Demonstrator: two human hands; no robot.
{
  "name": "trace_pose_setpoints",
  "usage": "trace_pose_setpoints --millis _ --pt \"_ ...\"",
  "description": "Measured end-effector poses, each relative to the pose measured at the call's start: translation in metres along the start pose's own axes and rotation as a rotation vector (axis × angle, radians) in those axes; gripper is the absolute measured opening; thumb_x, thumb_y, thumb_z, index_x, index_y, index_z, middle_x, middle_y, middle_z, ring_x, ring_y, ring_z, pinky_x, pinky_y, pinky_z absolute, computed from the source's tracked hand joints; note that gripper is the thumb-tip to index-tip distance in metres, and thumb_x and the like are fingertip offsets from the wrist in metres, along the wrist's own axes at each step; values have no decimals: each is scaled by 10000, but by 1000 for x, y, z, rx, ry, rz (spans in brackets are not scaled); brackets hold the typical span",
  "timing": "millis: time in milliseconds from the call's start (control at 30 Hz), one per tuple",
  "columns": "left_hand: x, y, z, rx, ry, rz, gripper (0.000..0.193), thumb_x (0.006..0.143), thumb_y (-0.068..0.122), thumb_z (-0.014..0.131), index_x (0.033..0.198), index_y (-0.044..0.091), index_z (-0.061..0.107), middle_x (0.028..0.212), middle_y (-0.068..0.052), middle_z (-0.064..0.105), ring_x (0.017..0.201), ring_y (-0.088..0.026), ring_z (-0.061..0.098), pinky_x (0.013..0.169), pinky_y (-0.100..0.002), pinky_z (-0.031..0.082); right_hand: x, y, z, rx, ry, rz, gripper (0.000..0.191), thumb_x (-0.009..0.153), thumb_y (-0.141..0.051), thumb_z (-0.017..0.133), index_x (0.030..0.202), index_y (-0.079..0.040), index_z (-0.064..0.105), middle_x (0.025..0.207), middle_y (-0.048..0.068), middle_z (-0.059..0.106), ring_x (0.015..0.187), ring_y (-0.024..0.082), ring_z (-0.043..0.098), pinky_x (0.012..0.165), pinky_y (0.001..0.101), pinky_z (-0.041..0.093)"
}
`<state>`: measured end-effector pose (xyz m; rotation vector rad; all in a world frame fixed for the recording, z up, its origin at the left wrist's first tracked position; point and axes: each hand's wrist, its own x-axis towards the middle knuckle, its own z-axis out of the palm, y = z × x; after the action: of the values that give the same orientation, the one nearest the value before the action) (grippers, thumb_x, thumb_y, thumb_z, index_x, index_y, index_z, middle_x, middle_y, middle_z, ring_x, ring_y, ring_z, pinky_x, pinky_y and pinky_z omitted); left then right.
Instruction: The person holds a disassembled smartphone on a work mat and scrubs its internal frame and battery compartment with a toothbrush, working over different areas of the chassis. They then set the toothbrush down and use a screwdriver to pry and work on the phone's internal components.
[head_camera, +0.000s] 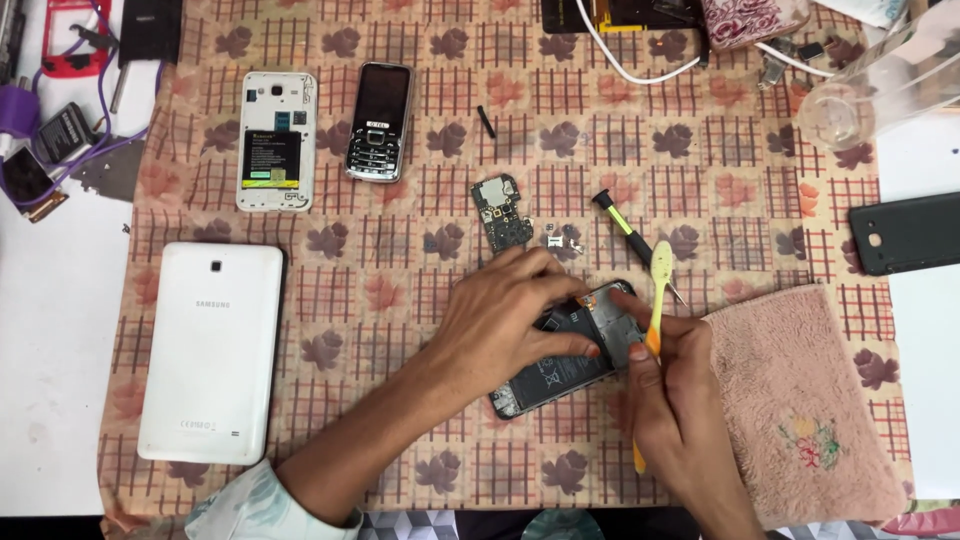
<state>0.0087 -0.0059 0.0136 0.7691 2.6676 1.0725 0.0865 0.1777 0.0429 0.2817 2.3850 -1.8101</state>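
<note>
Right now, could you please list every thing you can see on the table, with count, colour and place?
opened phone: 1, dark, back off, centre under the hands
toothbrush: 1, yellow, in the right hand
circuit board: 1, dark, above the hands
screwdriver: 1, black and green, right of the board
small metal parts: a few, silver, beside the board
tablet: 1, white, face down, left
smartphone without cover: 1, white, upper left
keypad phone: 1, black and silver, upper middle
towel: 1, pink, right
back cover: 1, dark, right edge
cloth: 1, checked with leaf pattern, under everything
left hand: on the opened phone
right hand: grips the toothbrush
</note>
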Motion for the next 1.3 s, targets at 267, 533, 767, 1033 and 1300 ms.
trace_pose_setpoints --millis 267,533,767,1033,1300 --pt "2 3 1 -22 13 -35 678 603 426 906 1123 34 720 982 -76 688 913 -201 637 760 -346 574 -1 7 0 -72 30 -61 241 988 -84 462 1175 48 389 1320 177 648 516 56 548 430 239 487" --pt "3 2 -1 -22 -6 -59 654 592 437 896 1100 63 724 964 -54 657 889 -190 631 742 -337 577 2 8 -2 -107 27 -56 273 988 -88 481 1217 47 421 1014 131 729 497 47 513 424 234 445" --pt "5 -6 -2 106 10 123 669 635 539 847 1099 74 719 1002 -67 596 917 -222 620 665 -344 586 3 14 -4 -155 14 -33 302 1010 -96 490 1275 35 429 800 140 709 475 52 515 420 244 434" --pt "5 -6 -1 106 40 163 695 631 559 844 1118 81 717 1048 -96 577 942 -242 640 632 -344 607 3 23 -8 -85 -13 -118 271 1041 -83 483 1261 52 402 1150 70 732 516 38 545 421 222 461" --pt "8 -4 -3 96 16 126 716 609 586 825 1148 126 726 1020 -87 570 923 -235 653 611 -326 610 7 6 -5 -129 12 -28 248 965 -65 472 1174 45 399 1353 147 675 511 69 582 420 256 505"
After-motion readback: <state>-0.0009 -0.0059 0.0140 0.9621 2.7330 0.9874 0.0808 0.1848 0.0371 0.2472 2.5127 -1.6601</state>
